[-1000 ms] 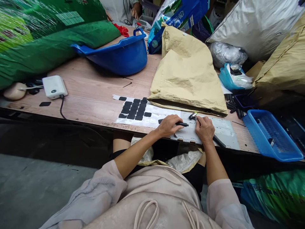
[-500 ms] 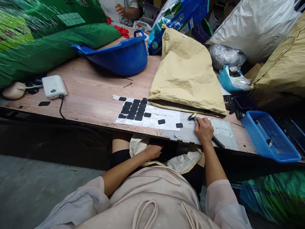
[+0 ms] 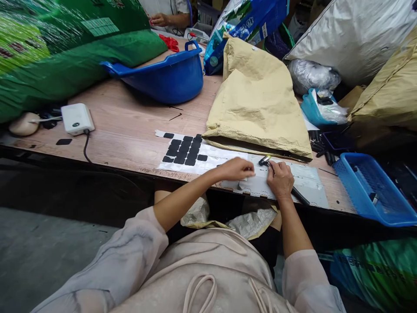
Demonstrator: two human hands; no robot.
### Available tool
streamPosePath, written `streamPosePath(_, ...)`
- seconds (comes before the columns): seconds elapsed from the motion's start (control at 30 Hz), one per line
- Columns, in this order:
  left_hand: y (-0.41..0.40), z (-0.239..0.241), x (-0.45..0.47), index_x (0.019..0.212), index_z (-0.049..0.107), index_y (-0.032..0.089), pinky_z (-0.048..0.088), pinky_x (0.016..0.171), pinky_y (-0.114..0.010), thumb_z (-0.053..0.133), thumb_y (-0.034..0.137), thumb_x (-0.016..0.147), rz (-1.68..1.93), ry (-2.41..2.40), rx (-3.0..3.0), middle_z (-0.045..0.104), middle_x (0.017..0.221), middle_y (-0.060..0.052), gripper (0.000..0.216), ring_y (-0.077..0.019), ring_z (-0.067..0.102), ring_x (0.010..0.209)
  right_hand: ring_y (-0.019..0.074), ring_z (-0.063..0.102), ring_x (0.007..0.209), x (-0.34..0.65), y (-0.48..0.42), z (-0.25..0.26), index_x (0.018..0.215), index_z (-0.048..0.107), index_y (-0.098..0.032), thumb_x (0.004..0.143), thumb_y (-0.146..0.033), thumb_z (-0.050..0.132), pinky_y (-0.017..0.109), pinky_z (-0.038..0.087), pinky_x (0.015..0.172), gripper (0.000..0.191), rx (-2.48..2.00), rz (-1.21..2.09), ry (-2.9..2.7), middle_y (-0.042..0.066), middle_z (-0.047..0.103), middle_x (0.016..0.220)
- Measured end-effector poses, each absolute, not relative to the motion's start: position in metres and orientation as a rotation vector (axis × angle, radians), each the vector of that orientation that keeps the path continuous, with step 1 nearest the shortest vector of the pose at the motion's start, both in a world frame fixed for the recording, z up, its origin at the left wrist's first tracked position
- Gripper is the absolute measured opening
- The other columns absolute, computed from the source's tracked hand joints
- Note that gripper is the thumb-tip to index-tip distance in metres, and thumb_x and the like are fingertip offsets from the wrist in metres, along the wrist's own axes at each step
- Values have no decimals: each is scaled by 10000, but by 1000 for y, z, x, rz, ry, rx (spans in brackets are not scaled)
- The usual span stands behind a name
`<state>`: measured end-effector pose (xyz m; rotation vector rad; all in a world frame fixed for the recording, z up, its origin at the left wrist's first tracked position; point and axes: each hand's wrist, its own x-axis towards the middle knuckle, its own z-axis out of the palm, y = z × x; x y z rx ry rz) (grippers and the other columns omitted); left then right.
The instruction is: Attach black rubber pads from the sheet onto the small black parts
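My right hand is wrapped round the black handle of a small hammer, whose dark and silver head has a yellowish end. The hammer lies over a grey board at the table's front edge. My left hand is over the right part of a white sheet, left of the hammer. Its fingers are pressed together; anything between them is hidden. Black rounded squares stand in rows on the sheet. A single square lies just right of the rows.
Behind the sheet lies a tan paper sack. A blue basin stands at back left, near a white box with a cable. At right is a blue basket. Another person's hand shows at the far side.
My left hand has risen from my lap to the sheet and now covers the squares at its right end. My right hand stays on the hammer.
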<state>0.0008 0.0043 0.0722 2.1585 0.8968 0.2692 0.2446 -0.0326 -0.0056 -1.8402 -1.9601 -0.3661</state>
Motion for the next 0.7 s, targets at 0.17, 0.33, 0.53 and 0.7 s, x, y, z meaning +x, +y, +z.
streamPosePath(0.17, 68, 74, 46, 1113, 769, 200, 525, 894, -314, 583, 244, 965, 246, 1295, 2268, 774, 1160, -88, 241, -265, 697, 1096, 227, 493, 904, 244, -33, -3, 1187, 736, -234, 976, -267, 540, 341, 389, 779, 290, -1837, -327, -1967, 81, 641, 982)
streamPosePath(0.33, 96, 76, 76, 1500, 522, 231, 518, 1001, -393, 569, 225, 974, 248, 1416, 2254, 690, 1351, -136, 527, -309, 656, 1228, 235, 491, 914, 241, -35, -3, 1197, 729, -233, 960, -255, 547, 346, 401, 783, 300, -1852, -287, -1953, 86, 630, 982)
streamPosePath(0.53, 111, 78, 116, 1404, 559, 176, 504, 1044, -381, 548, 289, 1011, 458, 1436, 2188, 645, 1373, -155, 409, -295, 620, 1257, 240, 496, 921, 238, -37, -1, 1195, 721, -228, 974, -254, 530, 349, 396, 802, 293, -1865, -282, -1961, 88, 634, 987)
streamPosePath(0.7, 117, 71, 149, 1205, 690, 146, 497, 1047, -404, 521, 240, 1000, 345, 1470, 2150, 669, 1308, -172, 281, -307, 631, 1245, 240, 503, 920, 236, -38, 2, 1196, 723, -220, 988, -255, 514, 350, 402, 817, 297, -1888, -276, -1975, 91, 631, 988)
